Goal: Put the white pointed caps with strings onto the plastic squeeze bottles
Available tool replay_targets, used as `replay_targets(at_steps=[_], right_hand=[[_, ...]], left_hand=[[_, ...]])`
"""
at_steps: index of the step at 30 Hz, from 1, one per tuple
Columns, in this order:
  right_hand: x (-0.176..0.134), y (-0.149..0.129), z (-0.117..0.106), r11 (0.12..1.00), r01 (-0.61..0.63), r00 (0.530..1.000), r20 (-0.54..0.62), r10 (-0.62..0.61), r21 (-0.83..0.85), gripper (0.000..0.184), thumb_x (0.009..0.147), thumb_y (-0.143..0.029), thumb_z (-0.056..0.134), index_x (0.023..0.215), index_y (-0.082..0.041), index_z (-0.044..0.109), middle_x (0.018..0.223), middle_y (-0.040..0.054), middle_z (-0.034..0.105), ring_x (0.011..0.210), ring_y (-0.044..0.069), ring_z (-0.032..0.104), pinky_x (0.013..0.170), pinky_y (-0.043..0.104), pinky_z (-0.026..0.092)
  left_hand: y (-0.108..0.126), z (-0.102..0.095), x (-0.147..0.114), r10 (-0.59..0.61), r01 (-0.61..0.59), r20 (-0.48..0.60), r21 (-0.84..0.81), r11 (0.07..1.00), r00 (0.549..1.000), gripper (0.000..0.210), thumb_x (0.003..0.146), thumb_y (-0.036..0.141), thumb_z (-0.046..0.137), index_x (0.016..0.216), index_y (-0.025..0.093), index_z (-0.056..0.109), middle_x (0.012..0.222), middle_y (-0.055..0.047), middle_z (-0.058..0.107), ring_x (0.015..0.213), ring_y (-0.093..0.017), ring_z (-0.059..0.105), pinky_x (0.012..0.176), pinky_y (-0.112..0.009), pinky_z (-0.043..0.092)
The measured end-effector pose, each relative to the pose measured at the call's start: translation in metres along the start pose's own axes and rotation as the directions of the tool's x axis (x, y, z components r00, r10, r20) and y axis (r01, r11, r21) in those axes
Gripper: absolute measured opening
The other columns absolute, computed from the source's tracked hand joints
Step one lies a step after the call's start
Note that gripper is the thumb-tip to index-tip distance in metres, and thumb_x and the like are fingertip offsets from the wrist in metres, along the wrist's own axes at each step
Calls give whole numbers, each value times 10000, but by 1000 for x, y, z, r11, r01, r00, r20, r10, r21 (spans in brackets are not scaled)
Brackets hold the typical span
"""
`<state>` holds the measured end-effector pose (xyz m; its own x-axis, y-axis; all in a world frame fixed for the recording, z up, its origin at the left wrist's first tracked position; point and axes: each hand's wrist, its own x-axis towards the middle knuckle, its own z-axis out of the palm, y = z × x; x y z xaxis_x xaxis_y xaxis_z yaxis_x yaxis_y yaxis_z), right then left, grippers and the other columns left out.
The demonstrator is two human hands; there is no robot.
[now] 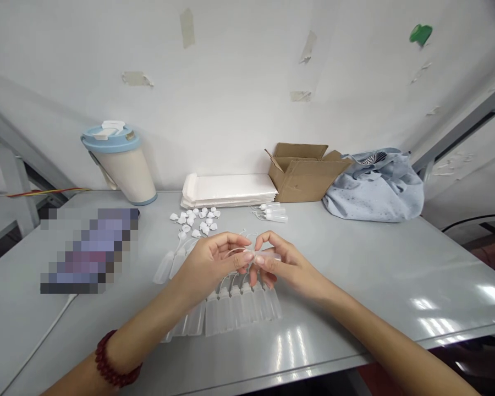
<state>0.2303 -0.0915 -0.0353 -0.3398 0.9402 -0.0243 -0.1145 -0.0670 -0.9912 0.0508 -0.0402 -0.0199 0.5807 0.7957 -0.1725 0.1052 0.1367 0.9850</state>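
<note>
My left hand [218, 258] and my right hand [282, 264] meet above the table, fingers pinched together. Between them is a small translucent plastic bottle [272, 256], its body lying in my right hand. My left fingertips close on its neck end, where a thin curved strap [235, 252] shows; the exact grip there is hidden. Below my hands, several similar bottles [235, 308] lie side by side in a row, straps at their tops. More bottles [164, 267] lie left, partly behind my left arm. Small white caps [206, 223] are scattered beyond my left hand.
Three capped bottles [275, 218] lie before an open cardboard box [301, 179]. A stack of white padded envelopes [231, 190] rests against the wall. A tumbler [127, 170] and a blurred phone-like device [94, 247] with a cable stand left; grey-blue cloth [375, 190] is heaped right.
</note>
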Motion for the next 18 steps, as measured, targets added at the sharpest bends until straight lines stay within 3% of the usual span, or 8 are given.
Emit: replay_targets(at_steps=[7,12,15,18], right_hand=[[1,4,-2,999,-29,1000,4,29,-43,219,918,-408,497,920,-212,399,663,2,673,438,66,454,483,205,322],[-1,1,-1,998,-23,1000,3,23,-50,238,914,-431,495,926,-213,402,663,-1,665,445,73,457,489,213,325],[-1,0,-1,999,-14,1000,-3,14,-51,237,909,-432,501,926,-216,404,662,-3,661,453,78,460,498,219,332],[-2,0,-1,999,-2,1000,2,2,-38,241,902,-423,516,929,-214,400,668,-1,662,451,76,455,492,219,332]], left_hand=[[-1,-1,0,106,-105,33,-33,994,994,278,711,253,727,964,195,627,849,-7,640,843,-162,610,744,-279,507],[4,1,-1,95,-94,20,-17,995,995,262,698,264,741,930,196,639,932,-22,651,918,-178,606,754,-265,507],[6,2,-1,55,-55,5,56,997,998,247,767,375,677,945,206,646,870,-15,669,828,-171,621,731,-273,507],[3,2,-2,64,-64,5,196,978,998,290,844,453,557,778,190,660,727,-4,643,678,-153,601,661,-268,491]])
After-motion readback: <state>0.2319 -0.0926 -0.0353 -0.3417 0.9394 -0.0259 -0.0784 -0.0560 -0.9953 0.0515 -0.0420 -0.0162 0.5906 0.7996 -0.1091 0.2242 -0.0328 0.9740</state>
